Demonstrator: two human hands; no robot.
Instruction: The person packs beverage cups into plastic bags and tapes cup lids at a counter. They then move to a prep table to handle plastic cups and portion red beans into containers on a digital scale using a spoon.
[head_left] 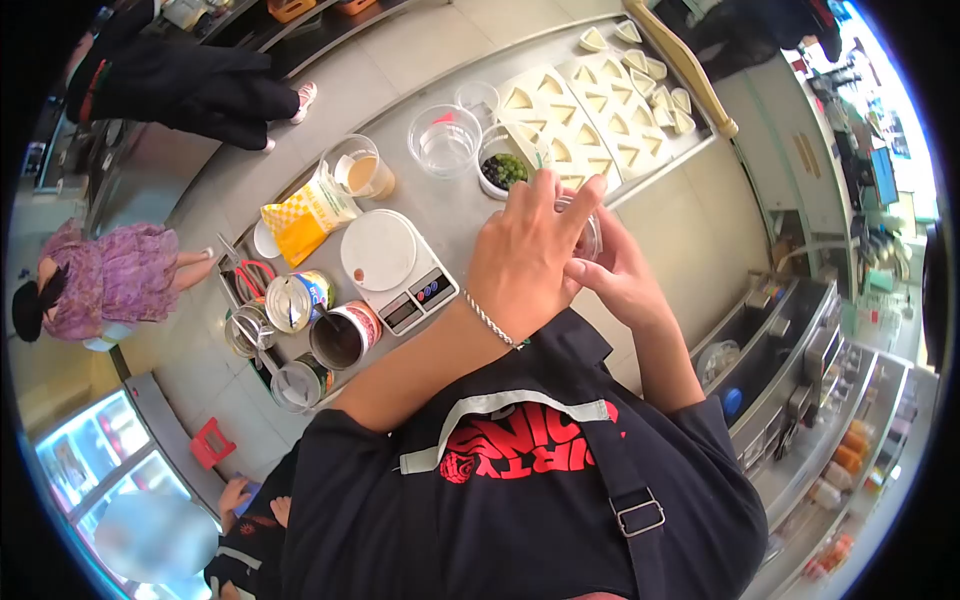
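Observation:
Both my hands are together over the table's front edge, around a small clear plastic cup [588,238]. My right hand [622,265] holds the cup from the side, thumb across its front. My left hand [530,245], with a braided bracelet at the wrist, lies over the cup's rim with fingers bent; its fingertips are partly hidden. Just beyond the hands stands a white-rimmed tub [503,172] of green and dark pieces. White trays with triangular hollows [595,110] lie behind and to the right. A white kitchen scale [385,258] stands left of my hands.
Clear containers [444,140], a cup of beige liquid [368,176], a yellow checked bag [305,218] and several open cans [345,335] stand on the metal table [415,195]. Other people are at the left [180,80], lower left and top right. Drawers [780,340] are at the right.

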